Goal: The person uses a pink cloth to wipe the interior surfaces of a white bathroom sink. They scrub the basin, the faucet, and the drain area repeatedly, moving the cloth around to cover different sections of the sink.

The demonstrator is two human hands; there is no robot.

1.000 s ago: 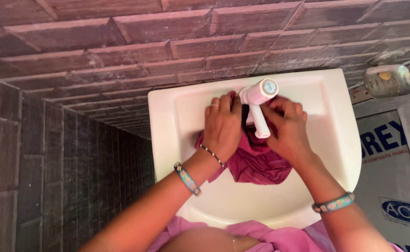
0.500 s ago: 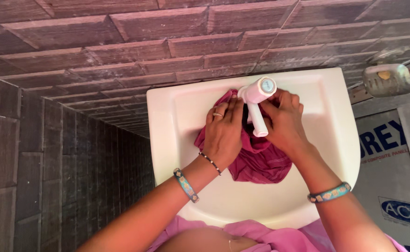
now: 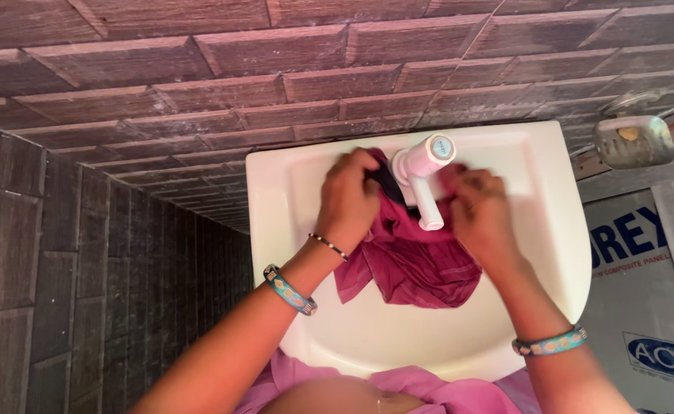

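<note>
Filling most of the view from above, the dark brick-tiled wall (image 3: 199,69) runs along the back and down the left side, and the white washbasin (image 3: 551,230) is fixed against it, its bowl pale and glossy. On a ledge to the right of the basin sits a small metal soap dish (image 3: 633,141), well apart from the hands. At the back of the basin stands a white plastic tap (image 3: 424,172) with its spout pointing down into the bowl.

Under that spout lies the maroon cloth (image 3: 413,264), bunched in the bowl with loose folds trailing toward the person. It looks soft and limp, and judging by how it clings and sags it is probably wet, so it would be heavier than it seems, floppy, and a little slippery against the glazed bowl; nothing about it is fragile. A bunched handful near its upper edge looks like the surest place to take hold, since a single thin fold would likely slide out.

The left hand (image 3: 350,201) sits on the cloth's upper left edge, fingers (image 3: 360,170) curled and pressed together into the fabric beside the tap. The right hand (image 3: 481,215) is on the upper right edge, its fingers closed on a gather of cloth just right of the spout. Each wrist carries a beaded bracelet (image 3: 290,290), and the left also a thin bangle (image 3: 328,246).
</note>
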